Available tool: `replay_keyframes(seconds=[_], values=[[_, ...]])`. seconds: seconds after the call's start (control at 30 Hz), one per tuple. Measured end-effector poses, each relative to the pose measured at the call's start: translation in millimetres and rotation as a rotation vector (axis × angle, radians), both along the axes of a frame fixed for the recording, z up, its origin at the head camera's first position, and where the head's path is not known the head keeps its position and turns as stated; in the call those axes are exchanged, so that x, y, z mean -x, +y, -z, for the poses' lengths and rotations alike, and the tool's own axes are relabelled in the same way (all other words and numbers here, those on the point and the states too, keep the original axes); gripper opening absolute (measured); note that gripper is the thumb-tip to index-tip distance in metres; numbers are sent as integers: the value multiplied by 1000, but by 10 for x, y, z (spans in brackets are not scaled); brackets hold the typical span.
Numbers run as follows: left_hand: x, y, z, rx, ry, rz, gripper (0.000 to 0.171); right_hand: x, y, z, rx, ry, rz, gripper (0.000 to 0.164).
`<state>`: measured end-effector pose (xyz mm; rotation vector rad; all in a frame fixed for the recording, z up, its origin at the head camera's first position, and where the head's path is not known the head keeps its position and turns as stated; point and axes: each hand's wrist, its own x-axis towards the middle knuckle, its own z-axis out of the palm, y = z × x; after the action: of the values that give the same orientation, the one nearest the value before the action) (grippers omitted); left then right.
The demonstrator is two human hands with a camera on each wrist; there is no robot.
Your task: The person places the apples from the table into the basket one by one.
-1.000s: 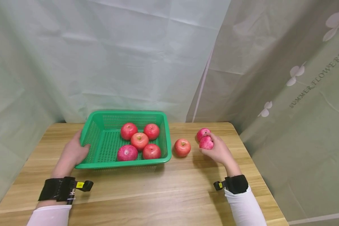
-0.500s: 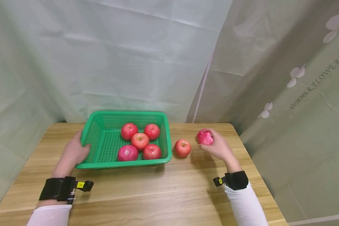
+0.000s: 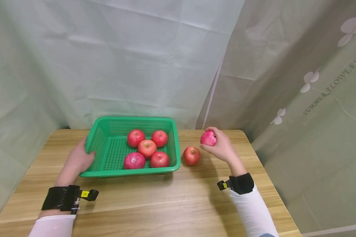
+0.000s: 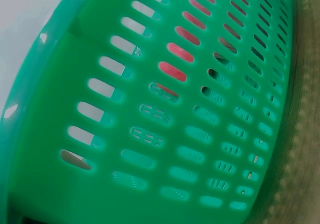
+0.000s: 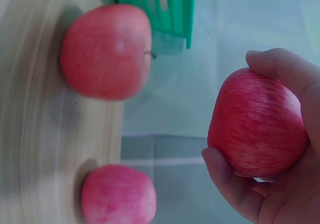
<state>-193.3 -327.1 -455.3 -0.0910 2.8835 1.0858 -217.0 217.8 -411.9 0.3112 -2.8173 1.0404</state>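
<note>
My left hand [image 3: 79, 159] grips the left rim of a green plastic basket [image 3: 127, 172], the thumb over the inner side. Its slotted wall [image 4: 45, 179] fills the left wrist view, where the hand does not show. Inside the basket sit several red apples [image 3: 147, 148], toward its right half. My right hand [image 3: 222, 148] holds a pinkish-red apple [image 3: 208, 138] between thumb and fingers, raised off the table. One red apple [image 3: 191, 155] lies just right of the basket. Another pink apple [image 5: 119, 194] stands on the table in the right wrist view; the head view hides it.
The wooden table [image 3: 172, 204] carries all of these things. Pale curtains [image 3: 130, 65] hang close behind its back edge and along both sides. A black strap with a small camera sits on each wrist.
My right hand has lifted one pink apple away from the other and moved left with it, toward the basket. The left hand and basket have stayed put.
</note>
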Motion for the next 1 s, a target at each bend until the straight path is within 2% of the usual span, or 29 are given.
replay_keyframes(seconds=[0.33,0.6,0.8,1.0], values=[[-5,13,-18,4,26,14,76,40,-246,-92,4,21,-60,67],[-21,12,-33,4,17,13,76,40,-401,-79,-5,0,-84,69],[-18,9,-25,5,16,11,75,47,-564,-99,-8,-39,-145,68],[-6,11,-24,7,8,0,76,72,-775,-107,-31,-32,-202,69]])
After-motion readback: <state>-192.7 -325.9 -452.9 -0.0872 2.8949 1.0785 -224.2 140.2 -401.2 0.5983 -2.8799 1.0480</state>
